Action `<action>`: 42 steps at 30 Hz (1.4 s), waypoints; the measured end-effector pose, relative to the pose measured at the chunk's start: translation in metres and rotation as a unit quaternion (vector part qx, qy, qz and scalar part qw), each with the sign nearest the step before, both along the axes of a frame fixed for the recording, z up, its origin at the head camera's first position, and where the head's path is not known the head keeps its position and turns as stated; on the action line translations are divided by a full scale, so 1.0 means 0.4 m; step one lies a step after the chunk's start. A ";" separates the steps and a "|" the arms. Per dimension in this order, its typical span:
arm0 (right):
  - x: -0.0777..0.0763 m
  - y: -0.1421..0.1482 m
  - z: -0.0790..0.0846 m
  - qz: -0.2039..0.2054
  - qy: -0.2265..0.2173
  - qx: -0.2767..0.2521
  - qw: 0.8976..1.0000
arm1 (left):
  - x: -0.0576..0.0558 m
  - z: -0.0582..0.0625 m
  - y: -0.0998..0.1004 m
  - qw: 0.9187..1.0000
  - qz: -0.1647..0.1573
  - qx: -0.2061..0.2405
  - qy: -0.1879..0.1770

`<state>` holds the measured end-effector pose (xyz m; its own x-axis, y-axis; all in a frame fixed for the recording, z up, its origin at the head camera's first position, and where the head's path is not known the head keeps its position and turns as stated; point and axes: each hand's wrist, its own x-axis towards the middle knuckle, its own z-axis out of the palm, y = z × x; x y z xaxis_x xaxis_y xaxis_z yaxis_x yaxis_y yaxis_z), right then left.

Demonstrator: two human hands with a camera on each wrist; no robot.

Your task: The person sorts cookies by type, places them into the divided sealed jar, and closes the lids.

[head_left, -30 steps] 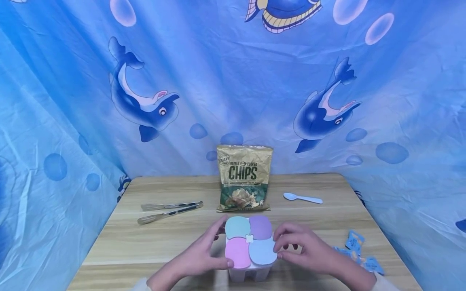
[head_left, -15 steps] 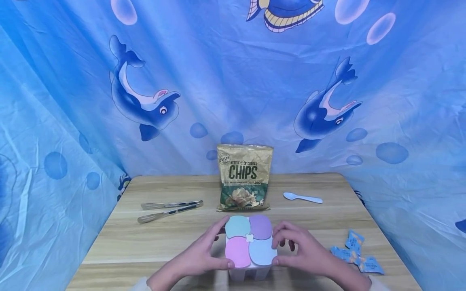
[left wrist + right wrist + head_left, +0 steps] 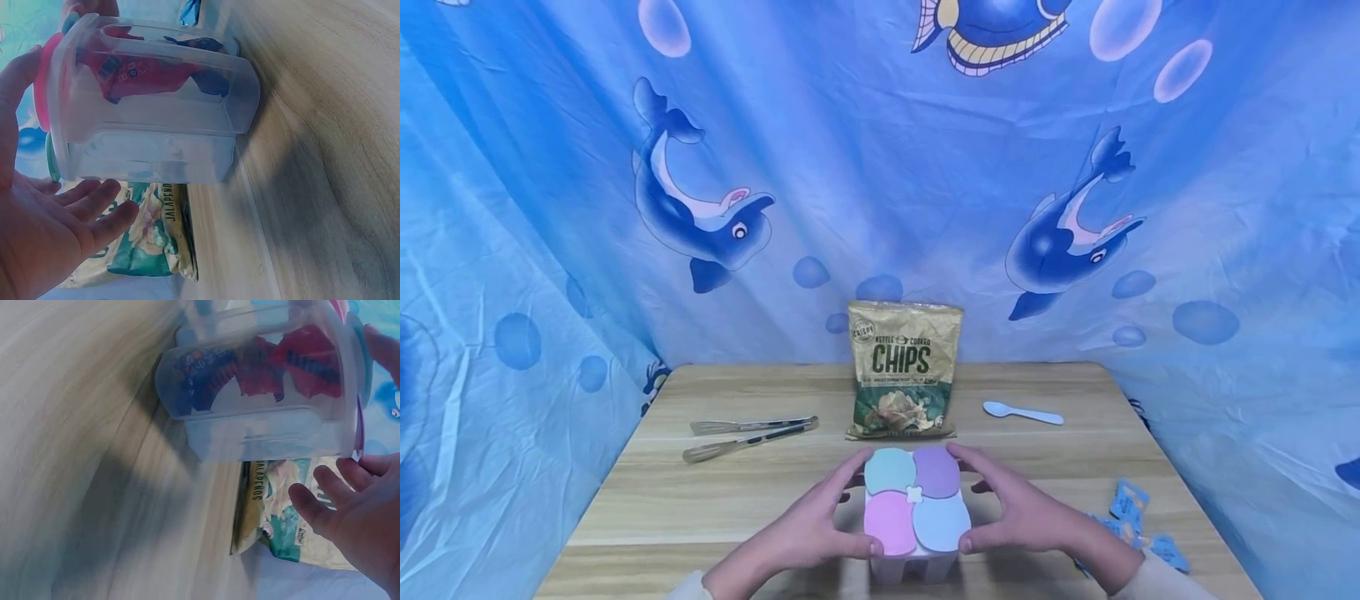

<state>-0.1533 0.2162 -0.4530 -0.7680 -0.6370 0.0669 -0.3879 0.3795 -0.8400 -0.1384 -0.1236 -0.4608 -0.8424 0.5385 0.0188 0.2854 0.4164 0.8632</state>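
Note:
A clear four-part container (image 3: 162, 156) stands upright near the table's front edge, topped with mint, purple, pink and blue flap lids (image 3: 942, 525), all down. Red-and-blue wrapped packets (image 3: 137, 75) show through its wall in the left wrist view. My left hand (image 3: 808, 529) spreads along its left side, thumb at the pink lid's corner and index finger at the mint lid's. On the other side my right hand (image 3: 1022, 517) spans from the blue lid's front corner to the purple lid's back corner. The other fingers of both hands extend loosely beside the wall.
Behind the container stands a chips bag (image 3: 904, 371). Metal tongs (image 3: 752, 435) lie at the left, a pale blue spoon (image 3: 1024, 413) at the back right. Several small blue packets (image 3: 1127, 504) lie by my right forearm. A sea-print curtain (image 3: 880, 167) hangs around the wooden table (image 3: 700, 500).
My right hand's index finger has stretched from the blue lid's side to the purple lid's back corner, and its thumb has come to the front corner. My left hand and the container stay put.

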 end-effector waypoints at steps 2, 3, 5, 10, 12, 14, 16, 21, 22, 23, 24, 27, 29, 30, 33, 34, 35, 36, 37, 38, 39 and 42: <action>-0.003 0.000 -0.010 0.004 -0.002 -0.016 1.000 | 0.000 -0.003 0.001 1.000 0.001 0.003 -0.001; -0.003 0.000 -0.016 0.005 -0.002 -0.022 1.000 | 0.001 -0.005 0.002 1.000 0.001 0.006 -0.004; -0.001 -0.002 -0.028 0.002 -0.011 -0.032 0.999 | 0.004 -0.009 0.001 1.000 0.001 0.009 -0.009; 0.007 -0.003 -0.050 -0.010 -0.044 -0.046 0.998 | 0.007 -0.018 0.002 1.000 0.002 0.017 -0.017; 0.006 -0.002 -0.055 -0.007 -0.061 -0.061 0.996 | 0.006 -0.020 0.003 1.000 0.002 0.019 -0.018; 0.004 -0.002 -0.058 -0.002 -0.084 -0.076 0.993 | 0.004 -0.021 0.002 1.000 0.003 0.019 -0.019; 0.000 0.001 -0.061 0.007 -0.101 -0.092 0.991 | 0.003 -0.021 0.002 1.000 0.002 0.019 -0.020; -0.012 0.011 -0.072 0.038 -0.099 -0.131 0.986 | 0.011 -0.022 0.002 1.000 0.011 0.026 -0.014; -0.013 0.012 -0.074 0.046 -0.094 -0.141 0.984 | 0.018 -0.021 0.003 0.999 0.015 0.028 -0.006; -0.015 0.013 -0.075 0.049 -0.098 -0.147 0.983 | 0.027 -0.020 0.003 0.999 0.020 0.028 0.002; -0.016 0.013 -0.077 0.050 -0.099 -0.150 0.983 | 0.036 -0.019 0.002 0.999 0.024 0.029 0.007; -0.019 0.015 -0.078 0.030 -0.113 -0.147 0.982 | 0.066 -0.017 -0.001 0.999 0.024 0.037 0.013; -0.022 0.017 -0.077 0.006 -0.126 -0.138 0.982 | 0.082 -0.017 -0.004 0.999 0.016 0.046 -0.007; -0.025 0.018 -0.079 -0.003 -0.128 -0.135 0.983 | 0.089 -0.017 -0.005 0.998 0.011 0.050 -0.019; -0.037 0.021 -0.084 -0.017 -0.140 -0.144 0.979 | 0.108 -0.021 -0.008 0.998 0.000 0.056 -0.040; -0.041 0.021 -0.088 -0.018 -0.138 -0.148 0.979 | 0.114 -0.023 -0.008 0.997 -0.001 0.059 -0.043; -0.044 0.022 -0.092 -0.015 -0.134 -0.154 0.979 | 0.120 -0.026 -0.008 0.997 -0.001 0.059 -0.041; -0.048 0.021 -0.096 -0.011 -0.130 -0.162 0.978 | 0.125 -0.029 -0.008 0.998 0.000 0.059 -0.036; -0.051 0.021 -0.101 -0.005 -0.125 -0.170 0.977 | 0.131 -0.032 -0.008 0.998 0.002 0.058 -0.030; -0.053 0.020 -0.105 0.000 -0.118 -0.176 0.977 | 0.135 -0.036 -0.008 0.998 0.004 0.057 -0.028; -0.055 0.019 -0.110 0.005 -0.113 -0.180 0.977 | 0.140 -0.040 -0.009 0.998 0.007 0.055 -0.027; -0.059 0.014 -0.122 0.009 -0.104 -0.176 0.979 | 0.145 -0.055 -0.012 0.998 0.011 0.055 -0.039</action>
<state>-0.1769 0.2218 -0.5019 -0.7774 -0.6158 0.1279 -0.1976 0.0461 -0.9792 -0.0802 -0.1285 -0.4828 -0.8552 0.5182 0.0106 0.2070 0.3228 0.9235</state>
